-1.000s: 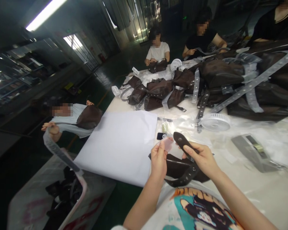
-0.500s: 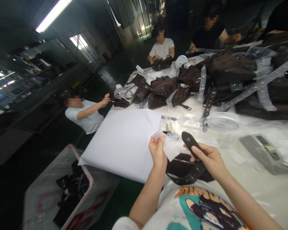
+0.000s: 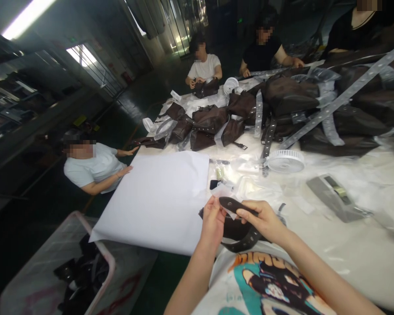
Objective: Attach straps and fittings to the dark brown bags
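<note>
My right hand (image 3: 261, 218) grips a dark brown strap (image 3: 233, 204) with a rounded end and a hole near its tip. Close by on the left, my left hand (image 3: 213, 218) pinches a translucent white sheet (image 3: 222, 191), and its fingertips are near the strap's rounded end. Below both hands a dark bag (image 3: 234, 231) lies at the table edge against my shirt, with a holed strap (image 3: 243, 244) curving along its front. The left hand hides part of the bag.
White paper (image 3: 154, 197) covers the table's left part. Dark bags (image 3: 210, 119) are heaped behind, near a white fan (image 3: 286, 161). A tape dispenser (image 3: 336, 197) stands right. A bin (image 3: 108, 262) is lower left. Several people sit around the table.
My hands have come together, bringing the strap's end to the left hand and sheet. The person at left now has hands at the paper's edge. The camera view has shifted.
</note>
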Demonstrator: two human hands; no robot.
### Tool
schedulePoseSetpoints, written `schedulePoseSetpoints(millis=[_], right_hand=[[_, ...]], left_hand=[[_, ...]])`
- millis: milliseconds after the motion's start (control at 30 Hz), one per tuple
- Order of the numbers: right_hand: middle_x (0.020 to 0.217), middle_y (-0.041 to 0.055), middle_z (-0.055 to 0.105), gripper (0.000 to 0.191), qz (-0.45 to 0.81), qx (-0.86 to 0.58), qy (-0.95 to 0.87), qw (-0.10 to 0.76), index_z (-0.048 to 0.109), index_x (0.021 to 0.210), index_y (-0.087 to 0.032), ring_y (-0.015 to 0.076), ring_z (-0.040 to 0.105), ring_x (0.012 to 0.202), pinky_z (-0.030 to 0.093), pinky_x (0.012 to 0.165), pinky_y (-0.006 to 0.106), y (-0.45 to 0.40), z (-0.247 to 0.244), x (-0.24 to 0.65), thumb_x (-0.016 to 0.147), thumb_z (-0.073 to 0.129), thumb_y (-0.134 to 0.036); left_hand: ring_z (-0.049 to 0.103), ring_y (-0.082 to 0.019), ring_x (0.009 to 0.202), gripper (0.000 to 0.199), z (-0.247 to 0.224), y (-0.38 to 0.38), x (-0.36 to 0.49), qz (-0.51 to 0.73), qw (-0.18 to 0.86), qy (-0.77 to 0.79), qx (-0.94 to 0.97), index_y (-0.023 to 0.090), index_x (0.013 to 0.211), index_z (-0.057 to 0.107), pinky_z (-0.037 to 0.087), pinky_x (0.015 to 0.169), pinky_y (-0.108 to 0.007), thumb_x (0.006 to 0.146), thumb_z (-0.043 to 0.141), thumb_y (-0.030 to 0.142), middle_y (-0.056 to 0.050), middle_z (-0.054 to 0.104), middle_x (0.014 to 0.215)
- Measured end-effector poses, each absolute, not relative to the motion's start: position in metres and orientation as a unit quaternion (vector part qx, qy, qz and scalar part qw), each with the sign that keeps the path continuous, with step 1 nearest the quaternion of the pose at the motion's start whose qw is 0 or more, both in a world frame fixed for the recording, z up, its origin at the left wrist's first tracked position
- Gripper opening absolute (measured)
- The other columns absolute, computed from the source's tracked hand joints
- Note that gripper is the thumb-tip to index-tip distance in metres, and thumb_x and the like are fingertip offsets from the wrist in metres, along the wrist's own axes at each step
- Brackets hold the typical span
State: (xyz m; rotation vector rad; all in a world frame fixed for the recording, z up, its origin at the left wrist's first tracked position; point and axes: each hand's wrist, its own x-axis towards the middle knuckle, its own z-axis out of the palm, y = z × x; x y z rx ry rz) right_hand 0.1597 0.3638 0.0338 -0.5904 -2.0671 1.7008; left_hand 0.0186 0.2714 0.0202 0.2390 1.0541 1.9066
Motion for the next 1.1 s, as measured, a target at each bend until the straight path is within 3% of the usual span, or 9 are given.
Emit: schedulePoseSetpoints(millis=[167,333,533,800,967,1100], right_hand=[[0.066,0.0003,0.06,0.038,0.56,-0.189,-0.784,0.19,0.066,0.076,-0.018,0.0148,0.058,0.063,0.041,0.061,0.026,0.368,0.036,0.163,0.097,0.052,-0.047],[0.082,0.004,0.068,0.033,0.566,-0.18,-0.769,0.236,0.068,0.081,-0.019,0.0164,0.062,0.072,0.046,0.069,0.027,0.369,0.037,0.166,0.096,0.054,-0.044],[0.058,0.0004,0.063,0.042,0.586,-0.288,-0.73,0.201,0.068,0.072,-0.019,0.016,0.059,0.057,0.043,0.06,0.027,0.372,0.026,0.173,0.093,0.056,-0.053],[0.057,0.0,0.062,0.047,0.602,-0.309,-0.716,0.171,0.067,0.07,-0.019,0.0156,0.058,0.057,0.042,0.059,0.028,0.371,0.015,0.17,0.092,0.054,-0.058],[0.057,0.0014,0.064,0.047,0.608,-0.306,-0.717,0.15,0.065,0.068,-0.019,0.0164,0.059,0.055,0.043,0.058,0.028,0.371,0.015,0.169,0.09,0.055,-0.059],[0.06,0.002,0.066,0.046,0.628,-0.294,-0.708,0.132,0.064,0.067,-0.019,0.0163,0.06,0.053,0.044,0.055,0.027,0.368,0.016,0.169,0.088,0.058,-0.059]], left_hand=[[0.068,-0.014,0.077,0.027,0.018,0.264,0.022,0.728,0.512,0.448,0.088,0.014,0.08,0.075,0.053,0.075,-0.024,0.069,0.087,0.035,-0.005,0.075,0.083],[0.066,-0.01,0.064,0.025,0.016,0.276,0.015,0.759,0.433,0.483,0.061,0.014,0.074,0.074,0.051,0.065,-0.019,0.063,0.091,0.03,-0.002,0.073,0.07],[0.07,-0.011,0.074,0.025,0.006,0.293,0.002,0.828,0.357,0.428,-0.06,0.015,0.083,0.072,0.056,0.074,-0.02,0.07,0.087,0.03,-0.003,0.076,0.08],[0.071,-0.014,0.087,0.036,0.004,0.288,0.009,0.815,0.348,0.464,0.006,0.015,0.097,0.069,0.055,0.083,-0.025,0.07,0.087,0.031,-0.006,0.075,0.095],[0.069,-0.013,0.083,0.042,0.005,0.291,0.006,0.829,0.303,0.469,-0.015,0.016,0.092,0.067,0.053,0.082,-0.024,0.061,0.092,0.029,-0.002,0.072,0.085],[0.068,-0.012,0.081,0.043,0.0,0.292,0.004,0.829,0.303,0.47,-0.018,0.016,0.091,0.065,0.052,0.081,-0.024,0.063,0.092,0.035,-0.002,0.071,0.085]])
